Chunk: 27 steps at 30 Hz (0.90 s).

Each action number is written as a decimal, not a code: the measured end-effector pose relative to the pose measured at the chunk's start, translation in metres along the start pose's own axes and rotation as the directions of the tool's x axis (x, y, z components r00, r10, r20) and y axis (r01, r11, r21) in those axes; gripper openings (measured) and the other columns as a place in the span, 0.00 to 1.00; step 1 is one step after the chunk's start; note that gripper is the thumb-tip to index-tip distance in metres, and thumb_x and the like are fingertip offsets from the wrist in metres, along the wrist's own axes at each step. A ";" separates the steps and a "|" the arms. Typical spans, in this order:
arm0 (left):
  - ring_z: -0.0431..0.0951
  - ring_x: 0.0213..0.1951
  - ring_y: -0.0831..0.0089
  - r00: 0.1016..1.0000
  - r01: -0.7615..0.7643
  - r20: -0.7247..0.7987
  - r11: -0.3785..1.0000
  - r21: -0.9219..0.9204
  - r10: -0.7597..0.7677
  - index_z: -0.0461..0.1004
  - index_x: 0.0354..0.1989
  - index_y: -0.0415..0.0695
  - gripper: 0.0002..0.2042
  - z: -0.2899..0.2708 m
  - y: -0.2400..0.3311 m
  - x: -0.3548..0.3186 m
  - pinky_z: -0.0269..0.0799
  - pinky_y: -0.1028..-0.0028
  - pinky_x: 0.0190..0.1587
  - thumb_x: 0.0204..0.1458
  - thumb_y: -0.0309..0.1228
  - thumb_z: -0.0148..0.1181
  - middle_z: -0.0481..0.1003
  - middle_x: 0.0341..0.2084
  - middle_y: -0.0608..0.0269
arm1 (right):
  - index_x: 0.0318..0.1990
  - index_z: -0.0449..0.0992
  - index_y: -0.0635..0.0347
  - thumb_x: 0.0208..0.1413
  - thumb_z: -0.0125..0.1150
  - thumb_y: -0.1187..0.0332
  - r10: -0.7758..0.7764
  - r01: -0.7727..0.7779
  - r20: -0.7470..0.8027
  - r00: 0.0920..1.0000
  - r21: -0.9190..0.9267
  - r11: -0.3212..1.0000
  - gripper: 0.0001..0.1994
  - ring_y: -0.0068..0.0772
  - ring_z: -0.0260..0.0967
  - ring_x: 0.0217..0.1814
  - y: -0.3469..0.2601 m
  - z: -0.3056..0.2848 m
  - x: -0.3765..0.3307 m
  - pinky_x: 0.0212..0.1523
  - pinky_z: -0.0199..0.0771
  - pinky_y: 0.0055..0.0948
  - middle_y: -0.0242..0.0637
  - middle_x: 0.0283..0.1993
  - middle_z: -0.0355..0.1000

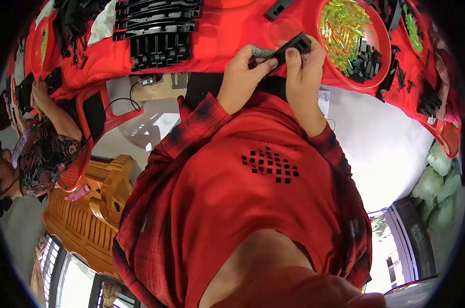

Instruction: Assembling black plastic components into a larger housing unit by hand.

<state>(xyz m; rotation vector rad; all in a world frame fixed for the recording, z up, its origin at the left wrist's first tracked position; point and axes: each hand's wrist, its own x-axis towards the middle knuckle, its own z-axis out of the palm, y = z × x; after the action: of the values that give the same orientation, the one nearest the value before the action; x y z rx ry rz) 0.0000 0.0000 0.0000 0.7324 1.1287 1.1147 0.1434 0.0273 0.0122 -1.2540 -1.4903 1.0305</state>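
Over the near edge of the red-covered table, a black plastic part (280,55), long and narrow with an opening at its right end, is held between both hands. My left hand (241,78) closes on its left end, thumb along the near side. My right hand (305,73) grips the right end, thumb pressed on top and fingers behind. A grey, rough-looking piece (262,52) shows beside the left fingers; whether it is held cannot be made out. Just right of my right hand stands a round red tray (388,54) with yellow-green translucent pieces (345,28) and small black pieces (366,64).
Rows of glossy black plastic parts (158,36) lie to the left on the red cloth (227,31). Another black part (279,7) rests at the far side. A person (47,138) works at the left beside a red chair (107,110); a wooden bench (83,215) stands behind.
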 end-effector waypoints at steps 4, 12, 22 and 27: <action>0.75 0.33 0.83 1.000 0.010 0.015 0.997 -0.073 -0.009 0.73 0.40 0.39 0.07 0.003 0.000 -0.005 0.72 0.80 0.38 0.58 0.25 0.64 0.77 0.31 0.69 | 0.57 0.61 0.68 0.66 0.56 0.68 -0.047 0.047 -0.070 0.996 0.010 0.999 0.18 0.36 0.70 0.44 -0.005 0.003 -0.010 0.47 0.71 0.33 0.43 0.45 0.69; 0.74 0.31 0.84 0.998 0.046 0.054 0.990 -0.136 -0.038 0.72 0.38 0.40 0.05 0.003 -0.013 -0.004 0.71 0.80 0.35 0.58 0.25 0.63 0.76 0.29 0.70 | 0.55 0.63 0.69 0.64 0.58 0.71 -0.099 0.078 -0.098 0.990 -0.200 0.977 0.17 0.40 0.68 0.43 -0.005 0.001 -0.017 0.46 0.70 0.35 0.46 0.44 0.68; 0.72 0.29 0.83 0.986 0.066 0.155 0.998 0.011 -0.067 0.70 0.36 0.40 0.05 -0.006 -0.020 0.008 0.70 0.80 0.33 0.60 0.26 0.61 0.73 0.27 0.70 | 0.55 0.60 0.69 0.67 0.55 0.68 0.008 -0.019 -0.092 0.996 -0.127 0.992 0.17 0.31 0.66 0.41 0.008 -0.005 -0.012 0.45 0.70 0.31 0.40 0.41 0.67; 0.73 0.30 0.82 0.974 0.077 0.207 0.992 0.100 -0.097 0.70 0.37 0.40 0.06 -0.010 -0.016 0.008 0.71 0.79 0.34 0.61 0.29 0.59 0.73 0.27 0.68 | 0.55 0.60 0.69 0.67 0.55 0.68 0.047 -0.054 -0.091 0.995 -0.082 0.995 0.17 0.29 0.66 0.41 0.010 -0.004 -0.013 0.44 0.70 0.29 0.39 0.41 0.67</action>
<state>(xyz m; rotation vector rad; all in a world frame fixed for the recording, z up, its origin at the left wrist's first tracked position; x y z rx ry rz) -0.0038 0.0018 -0.0200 0.8444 1.0252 0.8929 0.1510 0.0160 0.0020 -1.3856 -1.4530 0.9402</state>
